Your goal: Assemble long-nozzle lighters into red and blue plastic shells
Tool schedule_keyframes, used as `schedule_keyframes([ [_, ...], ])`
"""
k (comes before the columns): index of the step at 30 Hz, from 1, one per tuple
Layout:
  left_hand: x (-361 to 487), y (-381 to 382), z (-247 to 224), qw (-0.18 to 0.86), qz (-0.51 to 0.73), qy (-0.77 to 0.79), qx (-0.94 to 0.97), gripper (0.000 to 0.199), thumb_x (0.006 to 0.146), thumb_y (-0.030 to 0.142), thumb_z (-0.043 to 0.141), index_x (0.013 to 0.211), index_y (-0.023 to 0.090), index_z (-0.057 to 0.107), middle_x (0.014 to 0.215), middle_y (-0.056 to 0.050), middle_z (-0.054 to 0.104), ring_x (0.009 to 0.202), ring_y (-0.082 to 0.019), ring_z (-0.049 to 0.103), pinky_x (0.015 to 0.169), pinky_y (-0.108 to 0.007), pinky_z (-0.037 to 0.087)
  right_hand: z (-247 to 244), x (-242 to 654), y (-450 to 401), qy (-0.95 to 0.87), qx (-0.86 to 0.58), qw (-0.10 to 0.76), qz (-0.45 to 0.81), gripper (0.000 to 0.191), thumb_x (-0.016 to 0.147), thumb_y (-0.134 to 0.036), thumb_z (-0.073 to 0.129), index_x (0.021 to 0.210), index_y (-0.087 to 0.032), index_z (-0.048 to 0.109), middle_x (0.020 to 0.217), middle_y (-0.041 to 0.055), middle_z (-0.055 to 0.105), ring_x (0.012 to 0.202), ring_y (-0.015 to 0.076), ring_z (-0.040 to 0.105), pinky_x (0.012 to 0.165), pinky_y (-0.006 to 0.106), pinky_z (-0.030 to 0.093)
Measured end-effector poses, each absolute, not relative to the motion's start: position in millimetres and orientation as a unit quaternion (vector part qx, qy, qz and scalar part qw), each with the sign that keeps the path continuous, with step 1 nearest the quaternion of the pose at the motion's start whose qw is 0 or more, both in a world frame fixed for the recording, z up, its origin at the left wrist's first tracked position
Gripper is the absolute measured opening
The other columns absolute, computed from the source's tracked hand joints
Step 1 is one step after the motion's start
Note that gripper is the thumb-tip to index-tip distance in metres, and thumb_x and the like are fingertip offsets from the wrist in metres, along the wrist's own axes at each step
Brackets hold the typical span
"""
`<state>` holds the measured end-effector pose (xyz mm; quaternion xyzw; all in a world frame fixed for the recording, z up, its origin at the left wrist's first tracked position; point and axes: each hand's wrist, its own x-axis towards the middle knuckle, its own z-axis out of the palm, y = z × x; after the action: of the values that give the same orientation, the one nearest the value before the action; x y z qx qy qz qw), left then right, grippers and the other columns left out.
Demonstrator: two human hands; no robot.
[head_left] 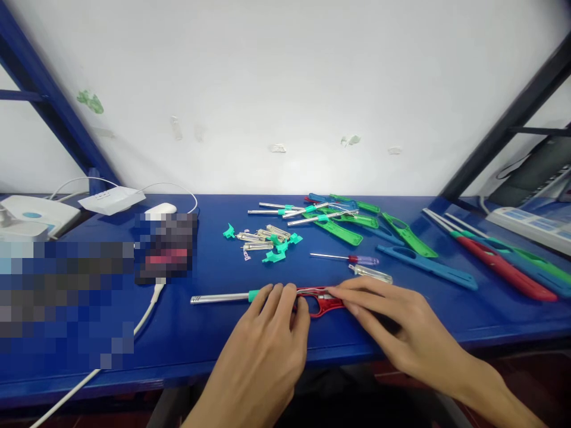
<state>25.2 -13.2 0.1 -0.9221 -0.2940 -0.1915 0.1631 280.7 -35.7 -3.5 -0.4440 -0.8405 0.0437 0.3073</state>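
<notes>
Left hand, lower centre of the frame, grips a red casing with curled fingers that hide its left part. Right hand, just right of centre, has thumb and fingertips at the casing's other end, covering it; whether they pinch it or some small part, I cannot tell. Pale wires run along the casing's upper edge, both ends lost from sight. A metal tube with a green collar points left, the collar partly behind the left fingers.

Above the right hand lies a clear tank, its lower edge partly covered, and a screwdriver. At centre, teal pieces and clear tanks overlap too closely to count. Pixelation at left blurs a dark object beyond naming; its white cable leaves the frame at lower left.
</notes>
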Motion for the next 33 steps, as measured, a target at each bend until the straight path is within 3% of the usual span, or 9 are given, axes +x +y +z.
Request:
schedule_keyframes([
  [5,22,-12,2,0.141,-0.197,-0.291,-0.926,0.060,0.075,-0.007,0.043,0.129,0.002,0.069,0.125,-0.023,0.071,0.119,-0.036,0.070,0.100,-0.047,0.062,-7,274,-39,-0.822,-0.475,0.311,0.045,0.043,0.106,-0.018,0.058,0.143,-0.037,0.060,0.136,-0.0018,0.073,0.124,0.0178,0.071,0.105,0.030,0.057],
  [10,0,-5,8,0.127,-0.202,-0.302,-0.923,0.061,0.085,-0.009,0.041,0.137,0.010,0.064,0.135,-0.023,0.063,0.136,-0.038,0.056,0.106,-0.057,0.056,1,286,-35,-0.796,-0.490,0.355,0.008,0.029,0.105,-0.023,0.059,0.130,-0.036,0.070,0.130,-0.0024,0.077,0.118,0.0194,0.074,0.105,0.033,0.057],
  [12,-13,1,10,0.104,-0.209,-0.347,-0.908,0.058,0.092,-0.005,0.042,0.142,0.016,0.061,0.140,-0.020,0.059,0.131,-0.038,0.058,0.100,-0.058,0.058,6,300,-29,-0.775,-0.510,0.372,-0.025,0.022,0.105,-0.028,0.060,0.121,-0.035,0.074,0.124,-0.0012,0.079,0.112,0.0214,0.076,0.099,0.036,0.060],
  [15,-26,10,10,0.067,-0.210,-0.384,-0.896,0.041,0.104,0.009,0.045,0.139,0.020,0.062,0.132,-0.015,0.063,0.117,-0.034,0.063,0.095,-0.057,0.059,13,319,-23,-0.747,-0.550,0.368,-0.056,0.018,0.103,-0.040,0.063,0.113,-0.034,0.076,0.114,0.0003,0.081,0.104,0.0260,0.077,0.092,0.042,0.062],
  [18,-30,16,7,0.027,-0.206,-0.384,-0.900,0.030,0.110,0.021,0.047,0.135,0.022,0.064,0.122,-0.011,0.065,0.106,-0.031,0.065,0.091,-0.055,0.058,12,319,-23,-0.773,-0.543,0.326,-0.033,0.022,0.102,-0.045,0.064,0.118,-0.036,0.075,0.118,0.0010,0.079,0.109,0.0279,0.075,0.094,0.045,0.061],
  [21,-27,18,5,-0.007,-0.198,-0.374,-0.906,0.030,0.110,0.019,0.048,0.135,0.026,0.064,0.119,-0.007,0.064,0.101,-0.028,0.064,0.089,-0.051,0.057,5,304,-26,-0.811,-0.514,0.278,-0.015,0.028,0.100,-0.048,0.068,0.127,-0.038,0.071,0.126,0.0012,0.076,0.118,0.0284,0.071,0.101,0.049,0.058],
  [24,-23,18,2,-0.019,-0.194,-0.370,-0.908,0.031,0.110,0.017,0.049,0.133,0.029,0.064,0.120,-0.006,0.063,0.102,-0.027,0.063,0.091,-0.051,0.056,-3,292,-27,-0.826,-0.497,0.267,-0.009,0.025,0.101,-0.046,0.067,0.126,-0.039,0.070,0.123,-0.0001,0.077,0.116,0.0269,0.072,0.106,0.051,0.056],
  [33,-16,20,-2,0.043,-0.195,-0.329,-0.923,0.048,0.091,-0.010,0.047,0.123,0.020,0.068,0.113,-0.008,0.067,0.090,-0.027,0.065,0.080,-0.049,0.060,2,297,-23,-0.824,-0.495,0.276,0.013,0.023,0.103,-0.044,0.066,0.124,-0.038,0.072,0.120,-0.0004,0.077,0.113,0.0235,0.072,0.100,0.042,0.057],
])
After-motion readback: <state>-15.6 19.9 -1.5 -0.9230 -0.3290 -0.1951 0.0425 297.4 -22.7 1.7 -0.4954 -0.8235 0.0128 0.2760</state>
